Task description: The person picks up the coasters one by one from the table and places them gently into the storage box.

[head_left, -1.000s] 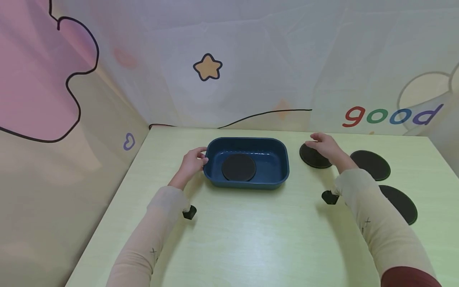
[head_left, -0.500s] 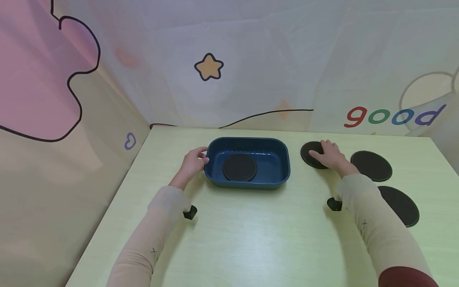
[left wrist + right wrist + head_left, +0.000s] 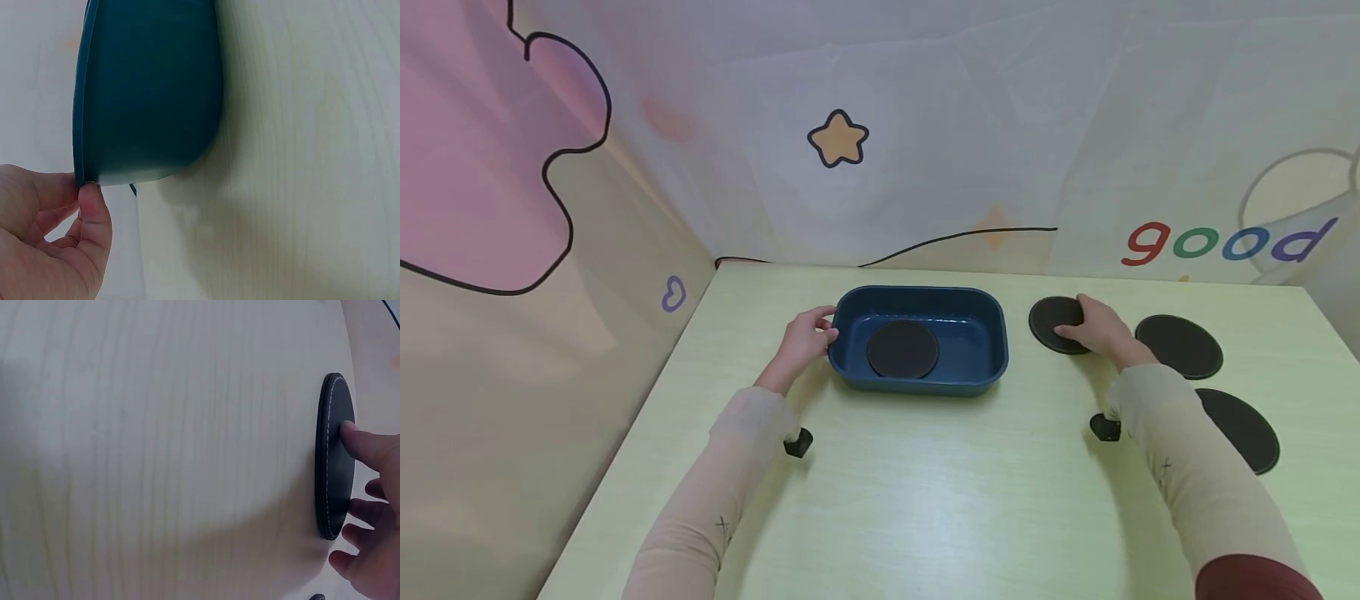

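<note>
A blue rectangular baking dish (image 3: 970, 342) stands at the back of the table, a round black coaster (image 3: 902, 350) lying flat inside it on the left. My left hand (image 3: 803, 340) pinches the dish's left rim between thumb and finger, plain in the left wrist view on the dish wall (image 3: 150, 87). To the right of the dish lies another black coaster (image 3: 1054, 320), edged with pale stitching in the right wrist view. My right hand (image 3: 1099, 327) holds it at its right side, thumb on the top face, fingers curled at the edge. That coaster is still flat on the table.
Two larger black round mats, one farther back (image 3: 1180, 346) and one nearer (image 3: 1242, 432), lie right of my right hand; the sleeve partly covers the nearer one. A printed cloth backdrop (image 3: 940, 150) rises behind the pale wooden table (image 3: 925, 500).
My right hand has come down from hovering above the coaster onto it, then slid slightly right to its edge. The left hand and the dish have stayed put.
</note>
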The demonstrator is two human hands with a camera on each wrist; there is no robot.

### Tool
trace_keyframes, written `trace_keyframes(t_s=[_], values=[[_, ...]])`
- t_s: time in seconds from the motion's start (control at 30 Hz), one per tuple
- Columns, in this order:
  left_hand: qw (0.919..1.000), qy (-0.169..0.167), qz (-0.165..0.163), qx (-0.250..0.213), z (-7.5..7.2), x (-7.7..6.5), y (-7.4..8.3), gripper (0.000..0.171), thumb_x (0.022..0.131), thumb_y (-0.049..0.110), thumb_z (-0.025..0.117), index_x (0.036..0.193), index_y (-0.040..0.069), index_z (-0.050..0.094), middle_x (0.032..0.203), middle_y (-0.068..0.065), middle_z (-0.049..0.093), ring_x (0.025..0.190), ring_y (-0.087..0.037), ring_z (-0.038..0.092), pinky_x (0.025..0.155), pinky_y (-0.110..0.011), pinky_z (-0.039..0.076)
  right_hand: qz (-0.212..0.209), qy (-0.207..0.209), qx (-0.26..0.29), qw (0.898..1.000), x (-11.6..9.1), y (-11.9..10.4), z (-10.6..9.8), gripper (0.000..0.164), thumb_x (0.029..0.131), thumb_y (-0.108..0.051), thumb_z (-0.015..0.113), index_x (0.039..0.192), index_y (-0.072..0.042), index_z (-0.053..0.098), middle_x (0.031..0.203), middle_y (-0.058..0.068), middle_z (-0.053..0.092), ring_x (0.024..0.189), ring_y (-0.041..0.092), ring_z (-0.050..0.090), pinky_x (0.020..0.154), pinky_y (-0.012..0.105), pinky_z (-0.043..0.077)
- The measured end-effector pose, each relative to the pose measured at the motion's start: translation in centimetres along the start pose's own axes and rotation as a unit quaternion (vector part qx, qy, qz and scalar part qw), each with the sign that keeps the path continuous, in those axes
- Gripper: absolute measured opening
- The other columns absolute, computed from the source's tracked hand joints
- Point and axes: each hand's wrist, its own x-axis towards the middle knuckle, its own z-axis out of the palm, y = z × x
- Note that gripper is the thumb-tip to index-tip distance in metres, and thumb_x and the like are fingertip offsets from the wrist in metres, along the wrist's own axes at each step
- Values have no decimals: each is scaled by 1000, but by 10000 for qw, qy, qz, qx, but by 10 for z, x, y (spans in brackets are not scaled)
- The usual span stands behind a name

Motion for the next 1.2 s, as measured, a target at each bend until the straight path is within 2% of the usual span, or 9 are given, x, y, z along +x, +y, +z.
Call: trace_keyframes(t_s=[0.17, 0.3, 0.63, 0.83, 1.2], values=[[10000, 8, -14, 3, 0, 1, 0, 43, 89, 6, 50, 130, 12, 43, 100, -11, 50, 84, -20, 51, 77, -31, 52, 92, -86, 43, 9999, -2, -1, -4, 77, 83, -23, 57, 135, 11, 13, 134, 36, 22, 123, 48, 21, 102, 56, 19], [10000, 8, -3, -21, 0, 1, -1, 43, 88, 6, 50, 130, 12, 43, 100, -11, 50, 84, -20, 50, 76, -31, 52, 104, -215, 38, 9997, -5, 1, -6, 74, 81, -18, 59, 135, 9, 16, 130, 35, 29, 118, 48, 28, 100, 57, 24], [9999, 5, -84, -137, 0, 1, -1, 43, 88, 6, 51, 130, 13, 44, 100, -10, 49, 86, -20, 50, 78, -32, 52, -94, -710, -31, 9974, -12, 3, -11, 56, 80, -13, 60, 126, 7, 35, 115, 34, 43, 101, 43, 44, 87, 56, 37], [9999, 6, 10, -106, -1, 1, -2, 43, 88, 5, 50, 130, 12, 43, 99, -11, 50, 85, -20, 50, 76, -31, 52, -220, -1070, 167, 9939, -15, 1, -13, 46, 80, -10, 60, 117, 8, 41, 112, 33, 42, 96, 40, 46, 82, 50, 40], [9999, 30, 93, -137, -1, 2, -3, 43, 88, 5, 51, 130, 11, 44, 98, -11, 50, 83, -19, 50, 74, -31, 53, -109, -1285, 416, 9908, -20, -5, -16, 40, 79, -8, 62, 106, 12, 40, 104, 27, 42, 92, 35, 41, 80, 45, 39]])
